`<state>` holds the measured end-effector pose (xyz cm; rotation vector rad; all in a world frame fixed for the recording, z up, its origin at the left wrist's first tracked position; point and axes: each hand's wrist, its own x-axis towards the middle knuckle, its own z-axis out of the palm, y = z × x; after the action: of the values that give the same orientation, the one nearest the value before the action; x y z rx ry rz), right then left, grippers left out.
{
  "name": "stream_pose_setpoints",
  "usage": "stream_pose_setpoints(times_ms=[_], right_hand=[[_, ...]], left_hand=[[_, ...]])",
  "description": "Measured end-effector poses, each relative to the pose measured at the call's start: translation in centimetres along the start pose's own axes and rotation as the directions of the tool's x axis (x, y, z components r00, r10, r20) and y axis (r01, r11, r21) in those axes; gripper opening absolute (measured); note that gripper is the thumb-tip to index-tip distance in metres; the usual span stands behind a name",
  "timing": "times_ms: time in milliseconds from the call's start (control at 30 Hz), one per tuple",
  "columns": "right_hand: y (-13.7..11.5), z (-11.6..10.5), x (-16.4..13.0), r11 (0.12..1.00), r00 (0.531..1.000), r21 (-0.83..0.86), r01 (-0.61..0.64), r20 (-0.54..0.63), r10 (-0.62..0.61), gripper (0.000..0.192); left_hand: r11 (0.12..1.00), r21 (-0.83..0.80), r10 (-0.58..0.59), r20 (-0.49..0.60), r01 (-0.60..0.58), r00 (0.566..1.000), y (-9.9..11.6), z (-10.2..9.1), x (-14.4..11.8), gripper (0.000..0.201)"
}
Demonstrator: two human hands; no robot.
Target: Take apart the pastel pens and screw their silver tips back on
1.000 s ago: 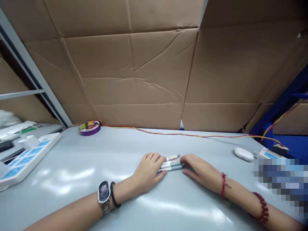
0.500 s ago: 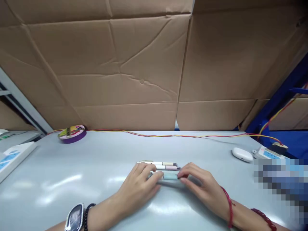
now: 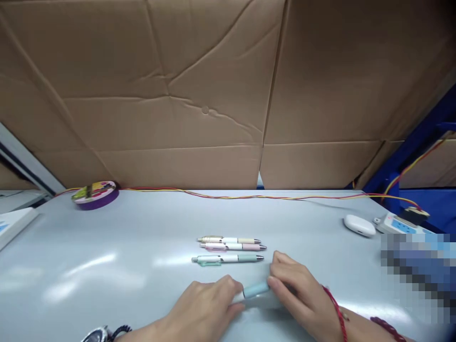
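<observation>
Blue pen (image 3: 255,289) between both hands (image 3: 208,306) (image 3: 299,294)

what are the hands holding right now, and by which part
The blue pen: the left hand grips its white part, and the right hand pinches the far end of its blue part.

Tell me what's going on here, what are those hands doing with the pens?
A person has a blue and white pen between both hands: the left hand grips one end and the right hand the other. Farther back on the table, three more pens lie side by side: a green one nearest the hands, then a pink one and a cream one close together. I can't tell whether the blue pen touches the table.
</observation>
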<state>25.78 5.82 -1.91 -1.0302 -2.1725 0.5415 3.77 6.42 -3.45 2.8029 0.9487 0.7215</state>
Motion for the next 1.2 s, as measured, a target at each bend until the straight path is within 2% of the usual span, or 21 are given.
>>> stream_pose_setpoints(times_ms=[167,300,433,600,700,833,967,1033,1133,1200], right_hand=[[0.1,-0.4,-0.1,0.995,0.998,0.087,0.058,0.016,-0.060,0.033],[0.1,-0.4,-0.1,0.995,0.998,0.098,-0.030,0.057,0.024,0.021],[0.1,-0.2,0.3,0.993,0.988,0.017,-0.119,0.104,0.117,0.037],[0.5,0.1,0.3,0.995,0.994,0.026,-0.101,0.053,0.099,0.041],[0.7,0.2,-0.1,0.997,0.998,0.064,-0.050,0.026,0.048,0.028],[0.8,0.1,-0.4,0.995,1.000,0.102,-0.020,0.002,0.019,0.004],[0.6,-0.1,-0.4,0.993,0.999,0.104,-0.046,0.033,0.043,0.009],[0.5,-0.2,-0.3,0.992,0.993,0.082,-0.099,0.071,0.094,0.004],[0.4,-0.1,0.0,0.982,0.978,0.057,-0.178,0.122,0.170,0.024],[0.5,-0.1,0.0,0.974,0.972,0.072,-0.213,0.122,0.203,0.024]], left_hand=[[1.000,-0.001,0.011,0.001,-0.011,1.000,-0.8,-0.5,0.5,0.016],[0.999,0.035,-0.033,0.056,0.031,0.998,-1.2,-0.7,0.7,0.022],[0.999,0.043,-0.023,0.179,0.016,0.984,-1.0,-0.5,0.7,0.022],[0.999,0.041,-0.030,0.126,0.025,0.992,-0.6,-0.6,0.9,0.021],[0.995,0.050,-0.094,0.205,0.086,0.974,-0.6,-0.9,1.1,0.009],[0.990,0.082,-0.134,0.259,0.116,0.957,-0.7,-1.2,1.2,0.013],[0.992,0.078,-0.112,0.240,0.096,0.964,-0.6,-1.3,1.1,0.012],[0.992,0.084,-0.107,0.244,0.089,0.964,-0.5,-1.3,1.1,0.011],[0.992,0.087,-0.110,0.256,0.090,0.960,-0.5,-1.3,1.2,0.010],[0.990,0.095,-0.127,0.262,0.106,0.957,-0.6,-1.3,1.2,0.009]])
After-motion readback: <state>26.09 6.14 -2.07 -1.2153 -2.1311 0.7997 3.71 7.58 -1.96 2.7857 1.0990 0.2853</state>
